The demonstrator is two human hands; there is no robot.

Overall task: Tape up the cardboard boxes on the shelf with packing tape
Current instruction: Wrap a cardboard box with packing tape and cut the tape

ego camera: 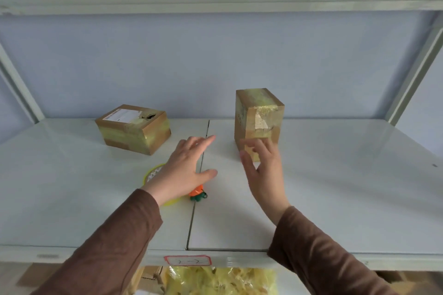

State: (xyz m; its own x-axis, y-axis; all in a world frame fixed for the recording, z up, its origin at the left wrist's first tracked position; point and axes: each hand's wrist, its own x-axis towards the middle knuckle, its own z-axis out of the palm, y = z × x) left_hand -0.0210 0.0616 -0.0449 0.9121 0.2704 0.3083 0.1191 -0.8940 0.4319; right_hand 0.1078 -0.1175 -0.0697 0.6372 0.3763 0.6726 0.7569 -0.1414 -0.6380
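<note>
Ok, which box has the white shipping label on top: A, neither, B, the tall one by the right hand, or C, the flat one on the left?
C: the white label lies on top of the flat box on the left; the tall box shows only tape.

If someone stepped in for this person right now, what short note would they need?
Left hand: open, above the tape roll, holding nothing.
Right hand: open, reaching toward the tall box; contact unclear.
Flat box sits back left on the shelf; its top looks torn.
Both boxes already carry tape.
Left: check for open seams, tape any.
</note>
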